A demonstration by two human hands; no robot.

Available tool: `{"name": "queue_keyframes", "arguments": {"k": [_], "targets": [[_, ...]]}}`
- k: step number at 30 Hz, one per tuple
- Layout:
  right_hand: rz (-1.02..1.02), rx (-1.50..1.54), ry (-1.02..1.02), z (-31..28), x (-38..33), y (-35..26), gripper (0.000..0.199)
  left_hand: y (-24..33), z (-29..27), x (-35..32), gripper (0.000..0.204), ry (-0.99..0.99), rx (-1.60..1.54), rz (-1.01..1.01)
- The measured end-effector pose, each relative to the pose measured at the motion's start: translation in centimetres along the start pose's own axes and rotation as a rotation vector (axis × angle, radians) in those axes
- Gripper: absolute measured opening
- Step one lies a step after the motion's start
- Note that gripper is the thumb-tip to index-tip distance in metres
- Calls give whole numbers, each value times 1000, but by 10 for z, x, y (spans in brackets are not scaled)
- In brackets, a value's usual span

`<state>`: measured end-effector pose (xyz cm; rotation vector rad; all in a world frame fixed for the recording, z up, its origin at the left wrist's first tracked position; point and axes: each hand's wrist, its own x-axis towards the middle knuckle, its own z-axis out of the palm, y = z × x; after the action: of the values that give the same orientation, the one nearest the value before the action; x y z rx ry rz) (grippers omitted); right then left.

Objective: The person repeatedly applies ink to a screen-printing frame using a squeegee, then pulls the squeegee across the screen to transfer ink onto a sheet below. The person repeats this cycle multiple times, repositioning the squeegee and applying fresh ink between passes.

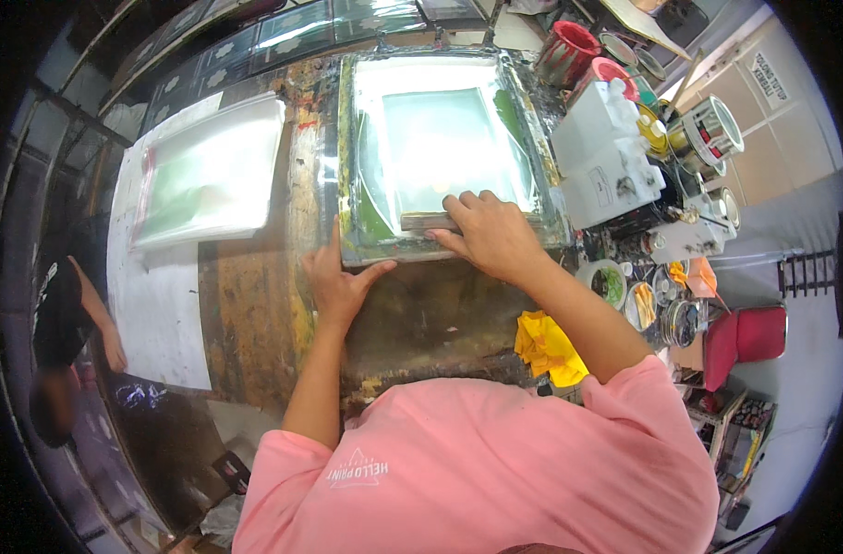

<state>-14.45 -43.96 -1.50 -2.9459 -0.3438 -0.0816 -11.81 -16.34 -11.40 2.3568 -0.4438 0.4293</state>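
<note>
In front of me lies a screen printing frame (pixel 370 251), with green borders around a pale, brightly reflecting mesh. At its near edge, my right hand (pixel 495 231) is closed on a squeegee (pixel 428 222) with a wooden handle, laid crosswise on the screen. My left hand (pixel 338 282) rests against the frame's near left corner, its index finger stretched along the left side and its thumb along the near edge. The squeegee's right part is hidden under my right hand.
A stack of clear sheets (pixel 213 175) lies on white paper (pixel 158 319) to the left. White jugs (pixel 592 175), paint cans (pixel 708 129) and small bowls crowd the right side. A yellow cloth (pixel 549 346) lies near my right forearm. Another person (pixel 61 314) is at the far left.
</note>
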Motion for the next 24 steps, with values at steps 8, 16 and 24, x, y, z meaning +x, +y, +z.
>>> {"name": "queue_keyframes", "arguments": {"k": [8, 16, 24], "targets": [[-139, -183, 640, -86, 31, -15, 35, 75, -35, 62, 98, 230, -794, -129], [-163, -114, 720, -176, 108, 3, 52, 52, -25, 41, 100, -258, 512, -12], [-108, -75, 691, -205, 133, 10, 63, 51, 2, 40, 92, -222, 102, -44]]}}
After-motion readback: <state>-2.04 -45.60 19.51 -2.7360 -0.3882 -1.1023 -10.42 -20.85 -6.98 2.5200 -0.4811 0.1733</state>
